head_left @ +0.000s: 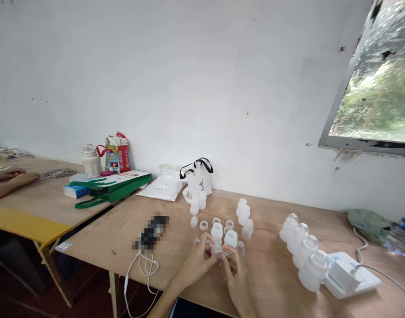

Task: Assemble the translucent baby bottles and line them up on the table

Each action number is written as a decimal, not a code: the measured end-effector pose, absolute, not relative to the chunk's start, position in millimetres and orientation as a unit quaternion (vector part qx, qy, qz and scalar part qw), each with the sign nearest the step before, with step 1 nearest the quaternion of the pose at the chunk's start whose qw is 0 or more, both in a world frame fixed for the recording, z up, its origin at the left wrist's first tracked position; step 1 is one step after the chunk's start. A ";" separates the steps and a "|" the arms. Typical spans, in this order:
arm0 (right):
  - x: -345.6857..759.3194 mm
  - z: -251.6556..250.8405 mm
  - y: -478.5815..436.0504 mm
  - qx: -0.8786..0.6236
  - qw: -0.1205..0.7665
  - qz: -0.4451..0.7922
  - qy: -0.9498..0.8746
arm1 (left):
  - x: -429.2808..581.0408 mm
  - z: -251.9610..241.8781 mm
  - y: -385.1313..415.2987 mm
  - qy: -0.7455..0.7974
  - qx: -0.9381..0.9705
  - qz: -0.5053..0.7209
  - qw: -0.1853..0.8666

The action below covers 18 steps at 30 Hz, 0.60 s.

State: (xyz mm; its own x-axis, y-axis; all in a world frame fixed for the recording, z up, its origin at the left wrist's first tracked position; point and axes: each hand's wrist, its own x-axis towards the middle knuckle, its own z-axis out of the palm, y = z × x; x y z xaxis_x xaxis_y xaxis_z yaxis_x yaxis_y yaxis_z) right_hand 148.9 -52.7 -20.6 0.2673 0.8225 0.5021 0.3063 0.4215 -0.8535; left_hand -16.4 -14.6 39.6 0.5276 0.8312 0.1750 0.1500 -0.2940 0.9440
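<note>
Translucent plastic bottle part (217, 250), it seems, clamped between left hand (197, 265) and right hand (236, 274) above a plywood table (275, 269).

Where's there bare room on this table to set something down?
Bare plywood tabletop runs between the small translucent plastic bottles mid-table and the row of four frosted bottles. More shows left, beside the thin white cable. It's crowded around your left hand and right hand.

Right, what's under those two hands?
The left hand and right hand are over the wooden tabletop, holding a small frosted plastic piece. Small clear parts sit just beyond; anything directly beneath the palms is hidden.
</note>
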 end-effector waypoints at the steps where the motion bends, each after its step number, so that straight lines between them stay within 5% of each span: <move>1: 149.5 -21.1 -53.0 -0.494 0.618 0.217 -0.573 | -18.1 43.2 -15.9 0.330 0.722 0.342 0.504; 11: 153.6 -22.5 -54.5 -0.478 0.616 0.215 -0.588 | -20.8 51.9 -18.3 0.270 0.677 0.333 0.598; 18: 149.8 -10.5 -60.0 -0.463 0.594 0.246 -0.610 | -19.8 45.7 -12.7 0.285 0.700 0.396 0.522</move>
